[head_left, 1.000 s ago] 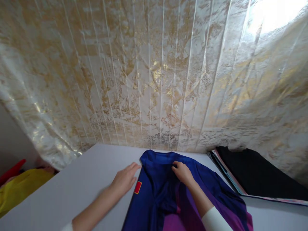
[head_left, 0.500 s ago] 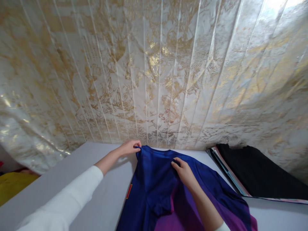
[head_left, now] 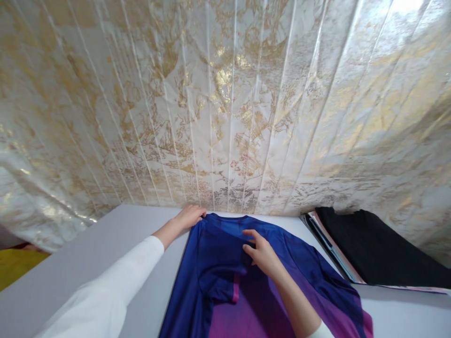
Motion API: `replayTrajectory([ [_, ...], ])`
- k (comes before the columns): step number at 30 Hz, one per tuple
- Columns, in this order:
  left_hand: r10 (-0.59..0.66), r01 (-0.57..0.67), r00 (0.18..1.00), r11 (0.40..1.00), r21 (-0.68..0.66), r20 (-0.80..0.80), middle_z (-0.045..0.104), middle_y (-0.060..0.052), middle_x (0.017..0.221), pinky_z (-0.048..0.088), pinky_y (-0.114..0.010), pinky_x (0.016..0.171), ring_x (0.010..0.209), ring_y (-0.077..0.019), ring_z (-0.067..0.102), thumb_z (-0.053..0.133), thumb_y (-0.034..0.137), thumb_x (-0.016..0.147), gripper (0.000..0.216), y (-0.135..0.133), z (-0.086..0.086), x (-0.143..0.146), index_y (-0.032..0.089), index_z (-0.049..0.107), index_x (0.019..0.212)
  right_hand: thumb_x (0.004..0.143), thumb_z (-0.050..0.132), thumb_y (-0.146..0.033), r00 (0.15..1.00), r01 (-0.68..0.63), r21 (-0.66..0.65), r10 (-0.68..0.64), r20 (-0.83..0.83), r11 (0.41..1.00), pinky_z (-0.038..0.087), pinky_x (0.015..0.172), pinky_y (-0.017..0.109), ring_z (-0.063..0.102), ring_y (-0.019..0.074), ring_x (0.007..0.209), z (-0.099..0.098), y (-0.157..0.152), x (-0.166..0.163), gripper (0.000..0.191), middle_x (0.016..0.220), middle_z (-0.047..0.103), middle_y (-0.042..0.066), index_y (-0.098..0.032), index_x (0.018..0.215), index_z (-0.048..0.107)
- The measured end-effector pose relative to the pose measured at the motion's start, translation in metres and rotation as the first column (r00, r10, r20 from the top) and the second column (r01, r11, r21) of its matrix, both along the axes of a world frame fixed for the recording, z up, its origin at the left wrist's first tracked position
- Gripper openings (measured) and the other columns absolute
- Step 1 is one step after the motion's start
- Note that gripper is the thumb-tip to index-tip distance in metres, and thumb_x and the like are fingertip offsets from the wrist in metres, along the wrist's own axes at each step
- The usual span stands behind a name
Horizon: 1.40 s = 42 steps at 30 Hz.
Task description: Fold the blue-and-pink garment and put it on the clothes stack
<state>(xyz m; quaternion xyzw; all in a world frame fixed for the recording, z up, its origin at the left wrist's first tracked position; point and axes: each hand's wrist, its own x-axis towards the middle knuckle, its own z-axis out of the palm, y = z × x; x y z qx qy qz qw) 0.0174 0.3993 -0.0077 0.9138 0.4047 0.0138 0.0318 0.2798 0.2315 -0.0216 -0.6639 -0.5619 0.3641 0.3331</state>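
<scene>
A blue shirt (head_left: 218, 263) that fades to purple lies spread on a white table (head_left: 116, 244), its collar toward the wall. My left hand (head_left: 190, 217) pinches the shirt's far left shoulder corner, fingers closed on the cloth. Near the collar, my right hand (head_left: 260, 251) rests flat on the middle of the shirt with its fingers stretched out. Both arms wear white sleeves.
A cream and gold curtain (head_left: 225, 108) hangs right behind the table. At the right lies a stack of folded clothes (head_left: 369, 249) with a black piece on top. Yellow cloth (head_left: 14, 270) shows below the table's left edge.
My left hand reached forward from the shirt's side, took its far left corner and pulled it flat. My right hand let go of the collar fold and opened onto the cloth.
</scene>
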Motion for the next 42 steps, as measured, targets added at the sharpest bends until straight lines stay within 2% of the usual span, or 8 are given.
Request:
replayTrajectory([
  [5,-0.013,0.013,0.999,1.000,0.003,0.038,0.058,-0.008,0.119,0.052,-0.042,0.084,0.099,-0.0214,0.061,0.057,0.033,0.093,0.029,0.000,-0.001,0.000,0.017,0.056,0.118,0.082,0.048,-0.024,1.000,-0.016,0.044,0.015,0.005,0.999,0.048,0.037,0.021,0.054,0.0069,0.041,0.018,-0.004,0.008,0.036,0.100,0.066,0.004,-0.025,0.117,0.056],
  [12,-0.032,0.034,0.999,0.998,-0.045,0.040,0.058,-0.008,0.119,0.052,-0.042,0.084,0.099,-0.0211,0.061,0.057,0.032,0.094,0.028,0.007,0.002,-0.003,0.017,0.057,0.118,0.075,0.057,-0.022,0.997,-0.042,-0.062,0.046,0.055,0.997,0.046,0.035,0.019,0.063,0.0135,0.055,0.000,-0.003,0.009,0.049,0.110,0.065,0.011,-0.022,0.124,0.053],
  [17,-0.012,0.014,0.998,0.999,-0.039,0.054,0.058,-0.008,0.119,0.052,-0.042,0.084,0.099,-0.0213,0.061,0.057,0.032,0.093,0.029,0.008,-0.003,-0.001,0.017,0.056,0.118,0.079,0.053,-0.024,0.999,-0.001,0.015,0.002,-0.036,1.000,0.048,0.036,0.019,0.067,0.0206,0.076,0.012,0.000,0.016,0.047,0.118,0.060,0.013,-0.025,0.126,0.050],
  [24,0.041,-0.044,0.996,0.998,0.040,0.079,0.058,-0.008,0.120,0.052,-0.042,0.084,0.100,-0.0214,0.060,0.057,0.033,0.094,0.029,-0.002,-0.007,0.006,0.017,0.056,0.118,0.078,0.057,-0.023,1.000,-0.009,0.017,0.009,0.016,1.000,0.047,0.034,0.020,0.058,0.0133,0.054,-0.002,0.001,0.016,0.040,0.079,0.063,0.001,-0.018,0.118,0.053],
  [28,0.080,-0.090,0.992,0.991,0.098,0.098,0.058,-0.008,0.120,0.051,-0.043,0.085,0.101,-0.0217,0.060,0.057,0.033,0.093,0.029,-0.017,-0.005,0.008,0.018,0.057,0.118,0.074,0.058,-0.017,0.999,-0.047,0.021,0.046,0.029,0.999,0.046,0.035,0.017,0.057,0.0116,0.055,-0.004,0.001,0.017,0.044,0.076,0.061,-0.002,-0.021,0.117,0.053],
  [35,0.157,-0.185,0.973,0.969,0.163,0.166,0.047,-0.012,0.141,0.038,-0.043,0.104,0.126,-0.0248,0.046,0.042,0.007,0.092,0.040,-0.086,-0.005,0.009,0.019,0.053,0.128,0.081,0.054,-0.027,0.996,-0.059,0.060,0.055,0.074,0.996,0.048,0.043,0.021,0.058,0.0143,0.061,0.003,0.001,0.020,0.035,0.072,0.059,-0.001,-0.019,0.115,0.055],
  [39,0.125,-0.150,0.977,0.979,0.138,0.172,0.036,-0.010,0.150,0.034,-0.039,0.109,0.135,-0.0228,0.037,0.037,0.015,0.093,0.045,-0.156,-0.013,-0.005,0.018,0.045,0.138,0.070,0.065,-0.015,0.984,-0.111,0.087,0.097,0.152,0.990,0.049,0.066,0.024,0.061,0.0146,0.072,-0.003,0.002,0.016,0.038,0.076,0.063,-0.002,-0.020,0.107,0.062],
  [42,0.041,-0.059,0.978,0.995,0.084,0.203,0.029,-0.005,0.153,0.033,-0.040,0.110,0.139,-0.0236,0.029,0.041,0.022,0.093,0.052,-0.208,-0.025,-0.020,0.024,0.036,0.145,0.075,0.058,-0.014,0.970,-0.118,0.106,0.092,0.224,0.987,0.047,0.070,0.025,0.062,0.0160,0.077,-0.003,0.002,0.014,0.035,0.083,0.064,-0.001,-0.021,0.109,0.061],
])
